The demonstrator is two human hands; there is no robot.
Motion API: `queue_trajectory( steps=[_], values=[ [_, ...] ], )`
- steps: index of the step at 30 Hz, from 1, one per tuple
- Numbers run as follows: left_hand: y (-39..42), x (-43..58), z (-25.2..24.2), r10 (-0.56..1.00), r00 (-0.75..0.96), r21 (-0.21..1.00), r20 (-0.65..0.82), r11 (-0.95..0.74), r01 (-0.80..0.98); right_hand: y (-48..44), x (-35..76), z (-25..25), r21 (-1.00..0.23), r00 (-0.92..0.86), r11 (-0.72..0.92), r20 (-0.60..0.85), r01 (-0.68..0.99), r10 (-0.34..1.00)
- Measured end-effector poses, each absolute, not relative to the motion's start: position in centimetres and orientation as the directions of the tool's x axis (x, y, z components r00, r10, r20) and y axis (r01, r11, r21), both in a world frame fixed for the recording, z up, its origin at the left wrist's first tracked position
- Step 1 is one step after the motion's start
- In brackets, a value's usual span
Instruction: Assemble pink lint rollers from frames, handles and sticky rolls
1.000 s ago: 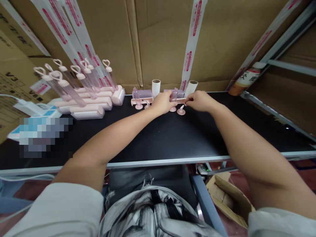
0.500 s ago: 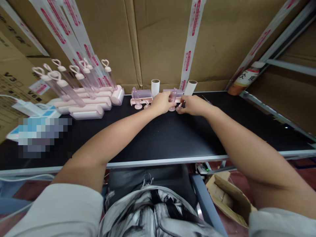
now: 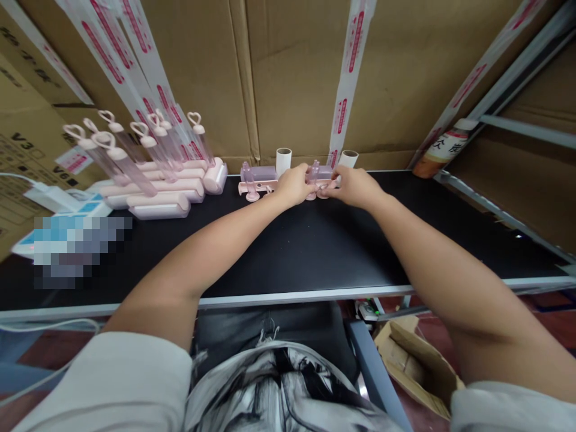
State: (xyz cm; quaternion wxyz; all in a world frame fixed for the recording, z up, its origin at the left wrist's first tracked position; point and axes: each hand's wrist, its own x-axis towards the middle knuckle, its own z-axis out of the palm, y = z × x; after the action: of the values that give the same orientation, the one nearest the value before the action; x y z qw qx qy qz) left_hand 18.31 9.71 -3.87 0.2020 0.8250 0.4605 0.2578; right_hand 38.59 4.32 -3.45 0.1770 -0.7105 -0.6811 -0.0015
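Observation:
At the back of the black table, my left hand (image 3: 293, 186) has its fingers closed around a clear pink tube (image 3: 312, 175) that stands on a round base. Close to its right, my right hand (image 3: 355, 187) pinches a small pink part (image 3: 323, 193), mostly covered by the fingers. Behind both hands lies a pink piece with a translucent back (image 3: 324, 174), partly hidden. A second clear pink tube (image 3: 250, 180) stands left of my left hand, in front of a similar pink piece (image 3: 266, 174).
Two white cardboard tubes (image 3: 283, 161) (image 3: 348, 158) stand behind my hands. Several pink devices with heart-shaped loops (image 3: 158, 199) fill the left side, near a white-blue box (image 3: 67, 217) with a cable. An orange-labelled bottle (image 3: 443, 150) leans at the back right. An opened carton (image 3: 414, 360) sits below.
My right hand has risen slightly, with its fingertips raised toward the pink piece behind. The clear tube in my left hand has shifted a little left. The view has moved slightly.

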Motion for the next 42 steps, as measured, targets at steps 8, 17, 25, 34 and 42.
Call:
queue_trajectory(
  steps=[8, 17, 25, 34, 42],
  values=[
    [5.1, 15.7, -2.4, 0.832, 0.442, 0.626, 0.335, -0.547, 0.555, 4.5, 41.7, -2.3, -0.475, 0.229, 0.026, 0.47, 0.879, 0.852],
    [0.7, 6.3, -2.2, 0.749, 0.562, 0.46, 0.35, -0.66, 0.594, 3.9, 40.5, -2.4, -0.549, 0.275, 0.084, 0.538, 0.832, 0.797],
    [1.8, 3.4, -1.1, 0.63, 0.777, 0.212, -0.013, -0.757, 0.617, 3.4, 38.7, -3.6, -0.514, 0.179, 0.391, 0.75, 0.764, 0.636],
    [3.3, 2.2, -0.9, 0.7, 0.684, 0.2, -0.206, -0.654, 0.729, 2.7, 31.8, -1.3, -0.276, -0.166, 0.629, 0.819, 0.727, 0.55],
    [3.8, 2.0, -1.5, 0.719, 0.661, 0.241, -0.216, -0.617, 0.749, 1.7, 29.8, -3.7, -0.363, -0.168, 0.694, 0.804, 0.622, 0.571]
  ],
)
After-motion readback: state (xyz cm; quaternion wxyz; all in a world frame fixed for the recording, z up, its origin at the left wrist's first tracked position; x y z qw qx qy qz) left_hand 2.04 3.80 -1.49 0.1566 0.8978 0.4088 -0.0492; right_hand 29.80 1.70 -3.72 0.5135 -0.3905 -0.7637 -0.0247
